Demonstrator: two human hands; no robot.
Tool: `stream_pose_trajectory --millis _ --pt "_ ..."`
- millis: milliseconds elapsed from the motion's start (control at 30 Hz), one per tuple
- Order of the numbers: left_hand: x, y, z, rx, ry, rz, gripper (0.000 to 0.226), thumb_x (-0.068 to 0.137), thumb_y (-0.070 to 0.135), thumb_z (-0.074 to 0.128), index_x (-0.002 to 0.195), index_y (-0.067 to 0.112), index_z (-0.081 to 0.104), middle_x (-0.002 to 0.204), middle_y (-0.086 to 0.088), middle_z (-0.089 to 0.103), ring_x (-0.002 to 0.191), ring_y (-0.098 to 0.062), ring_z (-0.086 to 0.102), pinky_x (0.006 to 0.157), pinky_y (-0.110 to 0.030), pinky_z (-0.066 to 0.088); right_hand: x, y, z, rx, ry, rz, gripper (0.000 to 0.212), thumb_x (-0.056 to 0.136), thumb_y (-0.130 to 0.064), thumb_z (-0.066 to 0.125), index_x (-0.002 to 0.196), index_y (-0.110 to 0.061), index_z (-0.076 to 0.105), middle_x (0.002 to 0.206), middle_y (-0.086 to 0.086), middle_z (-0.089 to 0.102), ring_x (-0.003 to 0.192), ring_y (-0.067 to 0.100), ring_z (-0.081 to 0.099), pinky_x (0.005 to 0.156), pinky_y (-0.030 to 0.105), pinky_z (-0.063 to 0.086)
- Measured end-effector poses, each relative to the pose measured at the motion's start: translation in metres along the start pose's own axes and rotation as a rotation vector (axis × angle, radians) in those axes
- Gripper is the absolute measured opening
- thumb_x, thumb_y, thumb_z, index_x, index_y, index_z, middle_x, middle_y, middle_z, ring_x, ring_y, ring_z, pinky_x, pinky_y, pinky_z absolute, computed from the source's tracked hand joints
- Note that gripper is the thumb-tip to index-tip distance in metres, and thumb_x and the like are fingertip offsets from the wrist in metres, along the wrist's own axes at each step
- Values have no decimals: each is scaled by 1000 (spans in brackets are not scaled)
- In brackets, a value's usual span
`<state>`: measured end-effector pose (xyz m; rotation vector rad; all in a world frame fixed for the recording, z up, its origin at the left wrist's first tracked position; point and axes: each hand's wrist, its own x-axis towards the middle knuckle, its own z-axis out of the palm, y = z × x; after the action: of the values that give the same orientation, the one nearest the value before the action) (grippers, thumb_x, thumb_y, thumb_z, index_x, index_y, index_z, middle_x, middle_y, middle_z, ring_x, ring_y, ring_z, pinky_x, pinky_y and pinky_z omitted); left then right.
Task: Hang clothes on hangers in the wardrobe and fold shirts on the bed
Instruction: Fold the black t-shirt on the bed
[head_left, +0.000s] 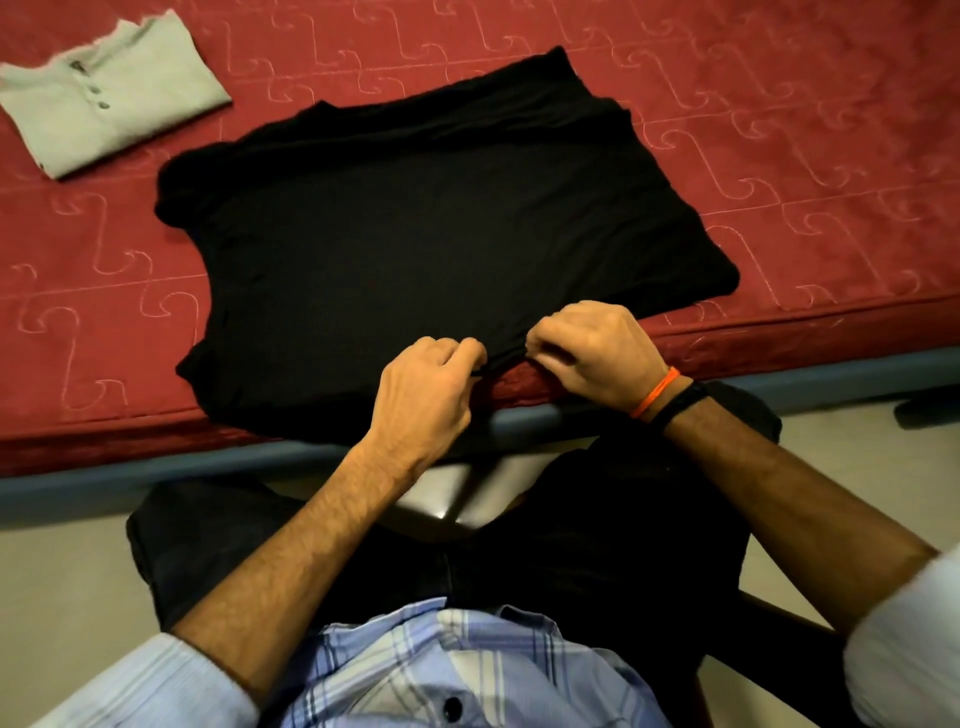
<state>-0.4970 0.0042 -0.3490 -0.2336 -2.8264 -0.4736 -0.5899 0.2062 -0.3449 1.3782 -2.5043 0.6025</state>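
Note:
A black shirt (431, 218) lies spread flat on the red bed (779, 130), its near edge hanging slightly over the mattress side. My left hand (428, 387) pinches that near edge with curled fingers. My right hand (597, 353), with an orange band and a black band at the wrist, pinches the same edge just to the right. The two hands are close together, a small gap between them. A folded grey button-neck shirt (109, 98) rests at the far left of the bed.
The blue bed frame (156, 467) runs along the mattress front. I sit on a dark chair (457, 499) with my knees against the bed. Pale floor (62, 597) shows at left and right.

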Motion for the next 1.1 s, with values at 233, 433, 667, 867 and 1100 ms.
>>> stream_pose_trajectory --millis 233,433,667,867,1100 --pt "3 6 3 29 17 24 28 73 17 81 99 9 71 92 -10 64 75 -31 59 60 -36 48 1 0 -5 43 -23 -39 12 82 -22 61 82 -11 64 75 5 64 67 28 61 64 36 50" --pt "2 8 3 56 80 37 5 76 13 69 80 13 69 75 -6 63 61 -29 58 52 -32 44 -1 1 -3 49 -32 -10 12 81 -18 69 91 -12 67 83 4 65 73 27 62 66 38 50" --pt "-1 8 9 34 36 43 27 69 5 83 94 12 74 81 -6 64 66 -28 61 50 -33 49 -6 10 2 54 -39 -19 8 86 -22 70 85 -15 76 87 4 66 73 24 62 63 36 51" --pt "-3 7 14 16 102 72 12 80 11 76 92 12 75 93 -9 65 66 -27 60 56 -35 50 -4 7 1 75 47 -39 7 81 -12 66 78 -11 72 91 3 72 75 26 67 63 39 54" --pt "-4 4 10 36 160 112 9 82 8 66 80 13 72 76 -3 68 59 -23 63 48 -28 47 -7 6 4 6 58 -57 4 77 -12 69 74 -13 68 86 2 69 69 26 63 58 38 51"
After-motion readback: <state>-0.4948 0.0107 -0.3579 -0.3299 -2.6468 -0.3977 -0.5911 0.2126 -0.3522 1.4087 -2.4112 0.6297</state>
